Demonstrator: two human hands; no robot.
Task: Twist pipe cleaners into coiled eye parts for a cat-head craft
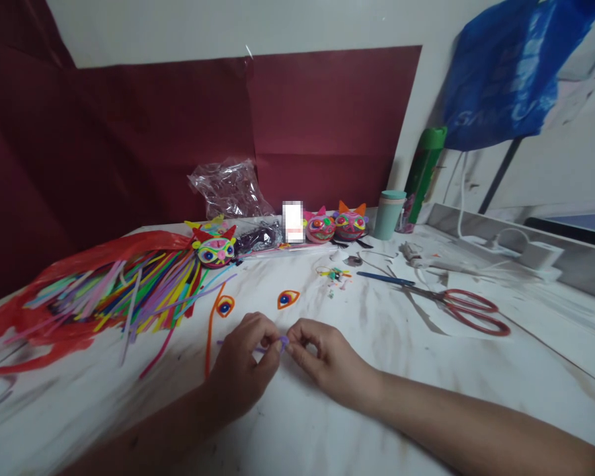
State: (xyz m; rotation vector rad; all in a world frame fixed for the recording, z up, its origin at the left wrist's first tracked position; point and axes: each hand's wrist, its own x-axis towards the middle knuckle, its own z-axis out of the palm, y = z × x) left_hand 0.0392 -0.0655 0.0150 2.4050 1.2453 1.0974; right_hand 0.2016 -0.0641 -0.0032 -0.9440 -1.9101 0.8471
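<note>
Between my two hands is a purple pipe cleaner [283,342] with a small bend or curl at its end. My left hand [250,357] pinches it, and its straight tail pokes out to the left behind the fingers. Thumb and forefinger of my right hand [324,354] close on the curled end; the fingertips partly hide it. Just beyond my hands lie two eye shapes in orange, yellow and blue, a left eye [225,306] and a right eye [288,299]. A loose orange pipe cleaner [210,330] runs beside my left hand.
Many coloured pipe cleaners [149,291] fan over a red plastic bag [74,264] at left. Decorated animal heads, one with red ears [215,251], one with orange ears [351,225], stand behind. Red-handled scissors [469,307], a blue pen [383,278], a green cup [389,215] and chargers [540,256] are at right.
</note>
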